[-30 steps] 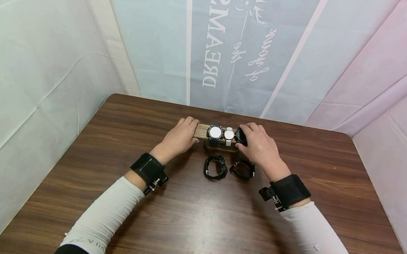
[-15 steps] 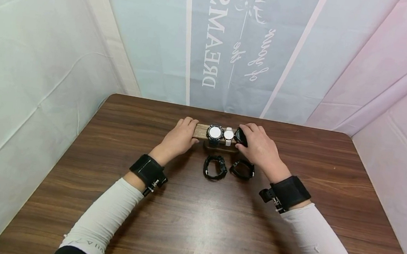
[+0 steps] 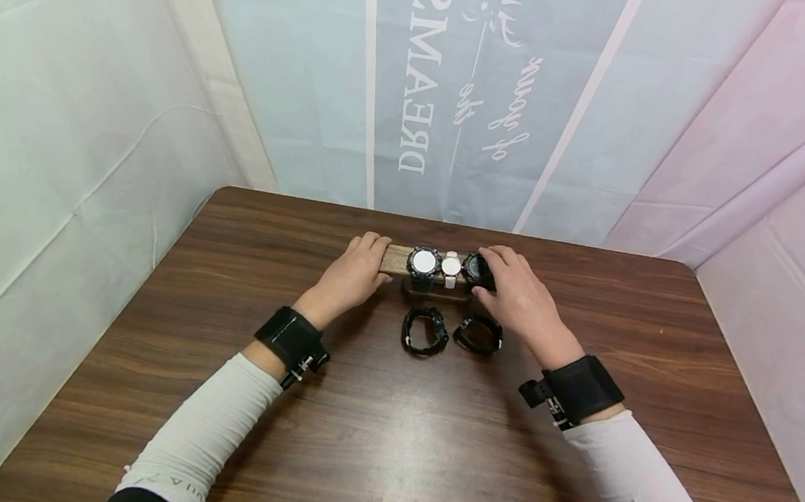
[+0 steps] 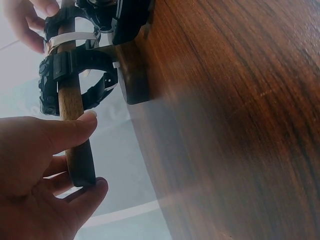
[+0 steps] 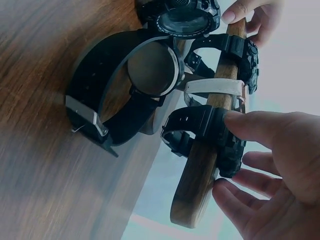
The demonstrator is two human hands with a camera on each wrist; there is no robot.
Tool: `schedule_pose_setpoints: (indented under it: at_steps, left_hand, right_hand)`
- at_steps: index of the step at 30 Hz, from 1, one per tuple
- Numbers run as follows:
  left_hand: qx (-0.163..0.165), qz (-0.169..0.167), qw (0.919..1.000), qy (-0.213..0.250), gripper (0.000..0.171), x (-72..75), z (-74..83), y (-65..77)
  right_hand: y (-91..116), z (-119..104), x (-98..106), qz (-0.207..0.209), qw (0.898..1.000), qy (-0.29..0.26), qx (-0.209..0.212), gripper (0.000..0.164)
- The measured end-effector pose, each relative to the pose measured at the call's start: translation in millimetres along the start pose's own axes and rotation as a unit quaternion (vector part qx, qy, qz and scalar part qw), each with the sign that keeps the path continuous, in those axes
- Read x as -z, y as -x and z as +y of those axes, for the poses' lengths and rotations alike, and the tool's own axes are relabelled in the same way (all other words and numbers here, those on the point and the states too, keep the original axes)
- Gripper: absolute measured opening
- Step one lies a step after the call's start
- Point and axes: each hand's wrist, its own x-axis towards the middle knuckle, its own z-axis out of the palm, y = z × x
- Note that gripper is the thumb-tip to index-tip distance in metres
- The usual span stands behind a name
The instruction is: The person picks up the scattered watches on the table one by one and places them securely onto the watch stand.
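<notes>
A wooden watch stand [image 3: 396, 259] near the table's far side carries three watches on its crossbar. My left hand [image 3: 354, 272] grips the bar's left end, thumb in front and fingers behind in the left wrist view. Beside it hangs a black watch [image 3: 424, 262] with a bright face, then a small white watch [image 3: 451, 266]. On the right part of the bar is another black watch [image 5: 230, 150]; my right hand [image 3: 520, 293] pinches it between thumb and fingers. The bar's right end [image 5: 187, 200] sticks out past this watch in the right wrist view.
Two more black watches lie in front of the stand with straps looped: one on the left [image 3: 425, 331], one on the right [image 3: 479, 334]. The brown wooden table [image 3: 408, 467] reaches back to a printed blue curtain [image 3: 447, 123]; pale cloth hangs at both sides.
My right hand has shifted slightly to the right, and more of the right black watch's face shows. The left hand keeps its grip on the bar's end.
</notes>
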Motion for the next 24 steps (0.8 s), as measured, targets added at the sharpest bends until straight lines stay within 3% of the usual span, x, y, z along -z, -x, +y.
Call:
schedule_pose_setpoints:
  at_steps: [9,24]
  left_hand:
    - [0.005,-0.006,1.0000,-0.002,0.062,0.8,0.7,-1.1]
    - [0.001,-0.005,0.9999,-0.013,0.060,0.0,0.8,-2.5]
  right_hand:
    - [11,-2,2,0.038,0.999,-0.008,0.016,0.064]
    - [30,-31,-1,0.092,0.993,-0.010,0.078,0.045]
